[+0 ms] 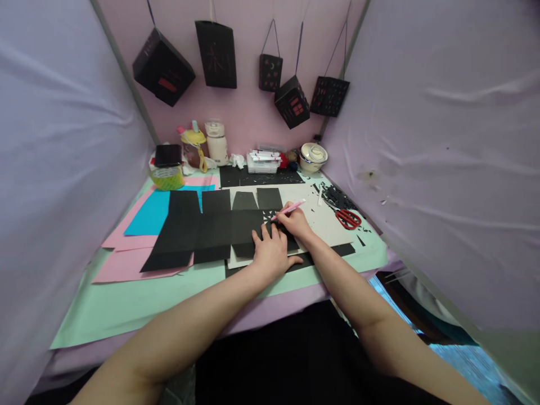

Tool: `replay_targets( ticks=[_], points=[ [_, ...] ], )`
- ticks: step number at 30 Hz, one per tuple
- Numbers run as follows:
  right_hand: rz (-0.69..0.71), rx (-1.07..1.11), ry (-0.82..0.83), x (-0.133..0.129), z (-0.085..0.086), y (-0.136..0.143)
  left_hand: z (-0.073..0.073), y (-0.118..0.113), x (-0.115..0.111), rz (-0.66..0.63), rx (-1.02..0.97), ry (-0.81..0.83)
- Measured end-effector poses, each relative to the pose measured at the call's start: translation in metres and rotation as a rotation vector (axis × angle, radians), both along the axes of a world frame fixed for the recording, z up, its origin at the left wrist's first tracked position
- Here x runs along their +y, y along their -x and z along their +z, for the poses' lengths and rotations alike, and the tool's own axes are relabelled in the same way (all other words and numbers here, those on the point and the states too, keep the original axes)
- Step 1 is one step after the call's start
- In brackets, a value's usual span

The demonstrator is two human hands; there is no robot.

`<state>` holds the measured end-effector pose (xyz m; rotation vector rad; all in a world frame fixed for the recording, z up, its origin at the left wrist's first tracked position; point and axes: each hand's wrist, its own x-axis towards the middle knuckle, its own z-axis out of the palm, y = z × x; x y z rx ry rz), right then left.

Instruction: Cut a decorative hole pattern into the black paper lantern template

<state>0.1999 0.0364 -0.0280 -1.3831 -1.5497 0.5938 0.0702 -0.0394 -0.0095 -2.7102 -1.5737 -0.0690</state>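
My right hand (pixel 297 222) is closed around a slim pink pen-shaped craft knife (pixel 291 208), held slanting with its tip low over black card; the tip itself is too small to make out. Flat on the same sheet lies my left hand (pixel 272 250), fingers spread just below the knife. The black card (pixel 215 230) is one long sheet with fold lines and flaps along its top edge. Small white triangular cut-outs (pixel 268 215) show in it near the knife. Underneath is a pale grey board (pixel 323 222).
Red-handled scissors (pixel 348 219) and black scraps (pixel 337 198) lie at right. Blue paper (pixel 149 214) and pink paper (pixel 135 265) are at left. Bottles, a tape roll (pixel 167 178), a box of pens (pixel 264 162) and a bowl (pixel 313 157) line the back. Black paper lanterns (pixel 164 66) hang above.
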Motion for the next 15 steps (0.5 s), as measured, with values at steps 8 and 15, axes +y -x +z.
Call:
replay_targets(
  ticks=[8, 15],
  points=[
    [-0.041, 0.012, 0.015, 0.0007, -0.0007, 0.0010, 0.0017, 0.0003, -0.0012, -0.001, -0.005, 0.010],
    [-0.098, 0.011, 0.001, 0.0014, 0.0000, 0.0014, 0.0015, 0.0004, -0.0011, -0.005, -0.007, -0.005]
  ],
)
